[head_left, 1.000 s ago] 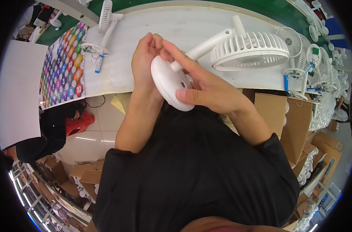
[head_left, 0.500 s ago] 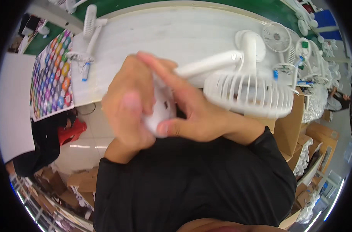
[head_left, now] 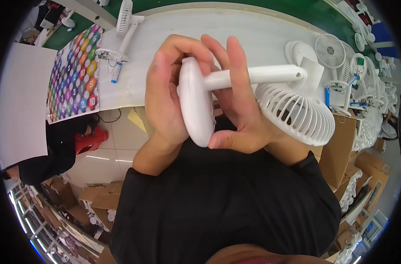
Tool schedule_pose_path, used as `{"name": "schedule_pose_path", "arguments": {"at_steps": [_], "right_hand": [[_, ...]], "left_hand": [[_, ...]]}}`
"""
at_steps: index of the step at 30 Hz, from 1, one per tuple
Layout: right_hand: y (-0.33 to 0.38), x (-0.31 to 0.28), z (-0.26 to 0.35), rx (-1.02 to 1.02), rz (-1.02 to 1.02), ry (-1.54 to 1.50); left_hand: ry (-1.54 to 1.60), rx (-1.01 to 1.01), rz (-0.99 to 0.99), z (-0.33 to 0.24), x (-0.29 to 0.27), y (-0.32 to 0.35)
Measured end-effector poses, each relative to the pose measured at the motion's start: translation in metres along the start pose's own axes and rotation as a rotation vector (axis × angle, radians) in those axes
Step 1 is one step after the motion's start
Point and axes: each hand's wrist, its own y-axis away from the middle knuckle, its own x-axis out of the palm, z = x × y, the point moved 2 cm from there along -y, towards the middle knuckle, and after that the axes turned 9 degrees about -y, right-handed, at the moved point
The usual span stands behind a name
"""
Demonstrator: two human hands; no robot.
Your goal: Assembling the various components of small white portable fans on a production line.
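A white desk fan is held sideways in front of me. Its rounded base (head_left: 196, 103) stands on edge, its arm (head_left: 262, 75) points right, and its caged head (head_left: 297, 114) hangs at the arm's far end. My left hand (head_left: 167, 94) is closed around the base's left side, fingers curled over its upper edge. My right hand (head_left: 242, 110) grips the fan from the other side. Its thumb presses the base's lower end, while two fingers stick up around the arm. The base's inner face is mostly hidden.
A white worktable (head_left: 165, 26) spans the far side. At its left lie a colourful printed sheet (head_left: 75, 75) and a partly assembled fan (head_left: 121, 39) with a blue battery. More fans (head_left: 330, 50) and parts crowd the right. An open cardboard box (head_left: 336, 149) stands below the table's right edge.
Both hands have shifted right in view with the fan. The base has turned so its edge faces me, and the arm now shows more fully. The caged head has tilted downward.
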Motion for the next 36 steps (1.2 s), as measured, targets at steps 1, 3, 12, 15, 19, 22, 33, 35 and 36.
{"name": "schedule_pose_path", "arguments": {"at_steps": [1,3,12,15,19,22,33,35,36], "right_hand": [[0.000,0.000,0.001,-0.062,-0.020,0.116],[0.001,0.001,0.000,-0.053,0.037,0.042],[-0.008,0.000,-0.009,-0.407,0.142,-0.161],[-0.008,0.004,-0.007,-0.376,0.159,-0.056],[-0.002,0.012,0.001,-0.271,0.065,0.107],[0.003,0.005,0.001,-0.201,-0.059,0.290],[-0.074,-0.178,-0.104,0.163,-0.441,0.682],[-0.093,-0.226,-0.125,0.272,-0.495,0.781],[-0.100,-0.248,-0.130,0.275,-0.488,0.826]], "left_hand": [[0.072,-0.038,0.061,0.002,-0.003,-0.001],[-0.086,0.199,0.131,-0.005,-0.008,-0.005],[-0.259,0.266,-0.664,-0.010,0.031,-0.001],[0.080,-0.074,-0.395,0.000,0.013,0.000],[0.083,-0.069,-0.284,0.014,-0.008,0.003],[0.003,0.070,-0.219,0.030,-0.013,-0.005],[-0.381,-0.221,-0.298,0.059,-0.105,-0.002],[-0.710,-0.078,-0.522,0.035,-0.174,0.000],[-0.848,-0.059,-0.682,0.025,-0.209,-0.003]]}}
